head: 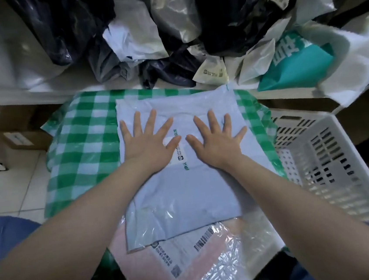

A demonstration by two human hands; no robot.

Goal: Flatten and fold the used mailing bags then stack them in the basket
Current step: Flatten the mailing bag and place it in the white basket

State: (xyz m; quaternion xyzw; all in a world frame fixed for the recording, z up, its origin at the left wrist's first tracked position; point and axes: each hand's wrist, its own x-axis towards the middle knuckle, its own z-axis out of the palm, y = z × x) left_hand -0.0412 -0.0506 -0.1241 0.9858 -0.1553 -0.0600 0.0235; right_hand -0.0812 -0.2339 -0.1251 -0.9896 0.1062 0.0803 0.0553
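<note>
Pink bag (145,271) is partly covered by a blue bag (185,196), pressed by the flat, spread left hand (148,144) and right hand (218,142).

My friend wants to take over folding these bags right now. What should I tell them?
Left hand: open, pressed flat on the pale blue bag.
Right hand: open, flat on the same bag, beside the left.
That bag lies on a green checked sheet and a pink bag. The white basket stands to the right; no bag shows in it. The crumpled bags are piled beyond.
Done: the blue bag looks mostly flat.
Left: fold it, put it in the basket, then do the rest.
</note>
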